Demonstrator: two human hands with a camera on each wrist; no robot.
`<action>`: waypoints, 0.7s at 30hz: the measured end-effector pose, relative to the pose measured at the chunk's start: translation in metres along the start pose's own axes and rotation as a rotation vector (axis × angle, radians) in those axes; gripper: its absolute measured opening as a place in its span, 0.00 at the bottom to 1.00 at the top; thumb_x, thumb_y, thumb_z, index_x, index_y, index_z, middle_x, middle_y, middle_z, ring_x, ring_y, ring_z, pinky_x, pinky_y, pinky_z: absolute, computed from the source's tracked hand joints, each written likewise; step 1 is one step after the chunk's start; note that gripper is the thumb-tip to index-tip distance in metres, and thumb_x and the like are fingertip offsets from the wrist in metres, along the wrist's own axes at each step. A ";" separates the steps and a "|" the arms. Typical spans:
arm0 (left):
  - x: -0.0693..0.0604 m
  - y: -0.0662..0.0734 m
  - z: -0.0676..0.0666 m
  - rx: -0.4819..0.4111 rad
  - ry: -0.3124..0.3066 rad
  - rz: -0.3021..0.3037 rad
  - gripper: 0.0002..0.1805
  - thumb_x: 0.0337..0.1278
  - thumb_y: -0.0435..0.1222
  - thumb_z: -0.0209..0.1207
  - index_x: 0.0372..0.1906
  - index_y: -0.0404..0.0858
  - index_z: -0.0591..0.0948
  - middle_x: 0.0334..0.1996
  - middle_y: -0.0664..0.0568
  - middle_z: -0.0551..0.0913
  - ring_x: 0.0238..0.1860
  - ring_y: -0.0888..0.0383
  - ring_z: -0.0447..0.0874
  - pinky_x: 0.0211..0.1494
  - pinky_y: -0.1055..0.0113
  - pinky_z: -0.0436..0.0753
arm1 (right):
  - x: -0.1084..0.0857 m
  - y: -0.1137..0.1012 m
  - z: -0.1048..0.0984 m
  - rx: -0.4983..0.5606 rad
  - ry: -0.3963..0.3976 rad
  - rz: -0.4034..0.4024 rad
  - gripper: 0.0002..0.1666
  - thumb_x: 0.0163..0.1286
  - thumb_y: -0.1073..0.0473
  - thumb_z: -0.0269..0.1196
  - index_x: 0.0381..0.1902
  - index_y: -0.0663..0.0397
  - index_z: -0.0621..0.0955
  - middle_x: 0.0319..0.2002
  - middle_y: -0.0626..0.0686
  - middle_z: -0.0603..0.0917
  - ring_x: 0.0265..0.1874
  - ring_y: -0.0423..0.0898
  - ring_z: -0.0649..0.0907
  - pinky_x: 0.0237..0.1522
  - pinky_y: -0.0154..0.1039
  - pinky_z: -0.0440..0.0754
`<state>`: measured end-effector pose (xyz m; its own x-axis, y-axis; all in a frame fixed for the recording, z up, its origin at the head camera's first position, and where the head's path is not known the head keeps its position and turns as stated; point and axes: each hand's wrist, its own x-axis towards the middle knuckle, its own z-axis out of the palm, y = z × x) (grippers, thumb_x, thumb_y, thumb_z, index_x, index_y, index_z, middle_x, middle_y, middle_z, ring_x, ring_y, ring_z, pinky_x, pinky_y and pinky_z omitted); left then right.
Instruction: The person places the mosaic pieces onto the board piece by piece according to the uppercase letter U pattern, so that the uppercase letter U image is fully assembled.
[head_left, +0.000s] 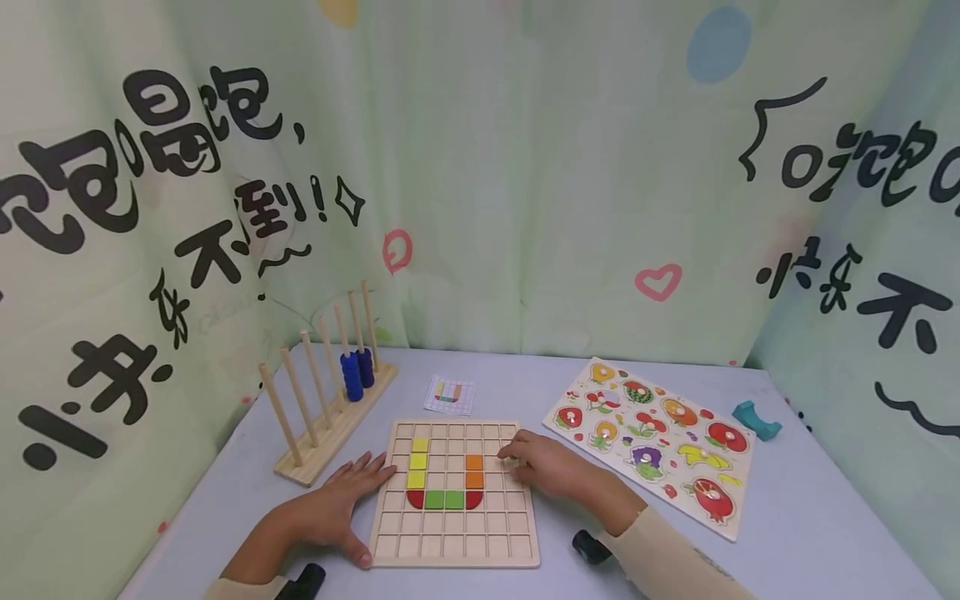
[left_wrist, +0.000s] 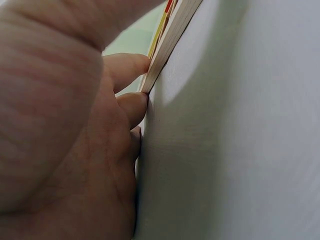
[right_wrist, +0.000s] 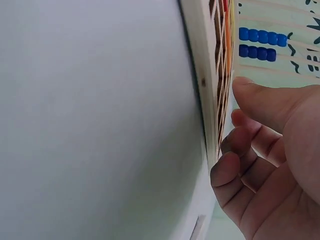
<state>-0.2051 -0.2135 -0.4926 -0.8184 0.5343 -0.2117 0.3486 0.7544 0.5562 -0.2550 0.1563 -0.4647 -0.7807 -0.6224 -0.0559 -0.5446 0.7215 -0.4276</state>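
Note:
A wooden grid board [head_left: 453, 547] lies on the table between my hands. Its tiles form a U: yellow tiles [head_left: 417, 459] on the left, orange tiles [head_left: 474, 479] on the right, green tiles [head_left: 444, 500] along the bottom and red rounded corners [head_left: 415, 499]. My left hand [head_left: 326, 504] is spread flat, its fingertips and thumb touching the board's left edge. Over the board's right edge, my right hand [head_left: 551, 467] has loosely bent fingers; in the right wrist view, thumb and fingers [right_wrist: 237, 140] are apart, with nothing visible between them.
Behind the board lies a small pattern card [head_left: 450, 395] showing a similar U. A wooden peg stand [head_left: 335, 421] at the left carries blue beads [head_left: 352, 377]. On the right are a fruit puzzle board [head_left: 681, 479] and a teal curved piece [head_left: 756, 421].

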 end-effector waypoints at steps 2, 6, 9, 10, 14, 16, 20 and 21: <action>0.001 -0.001 0.000 0.000 -0.002 -0.004 0.69 0.20 0.62 0.77 0.76 0.45 0.58 0.77 0.45 0.46 0.76 0.41 0.34 0.72 0.41 0.38 | -0.006 0.003 -0.001 -0.010 0.008 -0.006 0.18 0.68 0.56 0.64 0.55 0.48 0.82 0.46 0.40 0.77 0.41 0.37 0.75 0.48 0.38 0.78; 0.003 -0.002 0.001 0.007 0.000 -0.005 0.70 0.19 0.63 0.77 0.76 0.45 0.57 0.77 0.45 0.46 0.76 0.41 0.35 0.73 0.42 0.38 | -0.019 0.009 -0.005 -0.028 0.019 -0.016 0.18 0.67 0.55 0.65 0.55 0.48 0.82 0.46 0.41 0.77 0.39 0.36 0.75 0.45 0.38 0.78; 0.004 -0.003 0.001 0.012 0.003 -0.003 0.70 0.19 0.63 0.77 0.76 0.45 0.57 0.77 0.45 0.46 0.76 0.41 0.35 0.73 0.42 0.38 | -0.028 0.016 -0.007 -0.029 0.026 -0.009 0.18 0.67 0.55 0.66 0.54 0.48 0.82 0.45 0.41 0.78 0.38 0.36 0.75 0.44 0.37 0.79; 0.004 -0.003 0.001 0.012 0.003 0.000 0.70 0.19 0.63 0.77 0.76 0.45 0.57 0.77 0.45 0.46 0.76 0.41 0.34 0.73 0.42 0.38 | -0.032 0.018 -0.008 -0.027 0.028 -0.007 0.18 0.66 0.55 0.66 0.54 0.48 0.82 0.45 0.41 0.78 0.38 0.36 0.75 0.44 0.37 0.79; 0.004 -0.004 0.002 0.010 -0.001 0.004 0.69 0.20 0.63 0.76 0.76 0.45 0.57 0.77 0.45 0.46 0.76 0.41 0.34 0.73 0.42 0.38 | -0.046 0.025 -0.011 -0.031 0.037 0.010 0.18 0.65 0.56 0.67 0.53 0.48 0.83 0.44 0.41 0.77 0.37 0.36 0.75 0.43 0.37 0.79; 0.004 -0.005 0.002 0.011 -0.002 0.006 0.69 0.20 0.63 0.76 0.76 0.44 0.58 0.77 0.44 0.46 0.76 0.41 0.35 0.73 0.42 0.38 | -0.052 0.027 -0.014 -0.035 0.040 0.013 0.18 0.64 0.56 0.68 0.52 0.48 0.83 0.44 0.41 0.77 0.37 0.37 0.75 0.42 0.38 0.79; 0.003 -0.005 0.002 0.007 -0.001 0.003 0.69 0.21 0.63 0.76 0.76 0.45 0.57 0.77 0.44 0.46 0.76 0.41 0.35 0.72 0.41 0.38 | -0.062 0.031 -0.019 -0.041 0.037 0.055 0.18 0.64 0.55 0.69 0.52 0.48 0.83 0.43 0.41 0.77 0.37 0.37 0.76 0.43 0.38 0.79; 0.003 -0.005 0.001 0.004 -0.002 0.004 0.69 0.21 0.63 0.76 0.76 0.45 0.57 0.77 0.44 0.46 0.76 0.41 0.35 0.72 0.41 0.38 | -0.064 0.032 -0.020 -0.041 0.035 0.069 0.19 0.63 0.55 0.69 0.52 0.48 0.83 0.43 0.40 0.77 0.37 0.38 0.76 0.43 0.38 0.79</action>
<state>-0.2087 -0.2149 -0.4971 -0.8162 0.5380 -0.2107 0.3540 0.7539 0.5535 -0.2282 0.2253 -0.4570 -0.8269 -0.5600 -0.0518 -0.5006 0.7748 -0.3861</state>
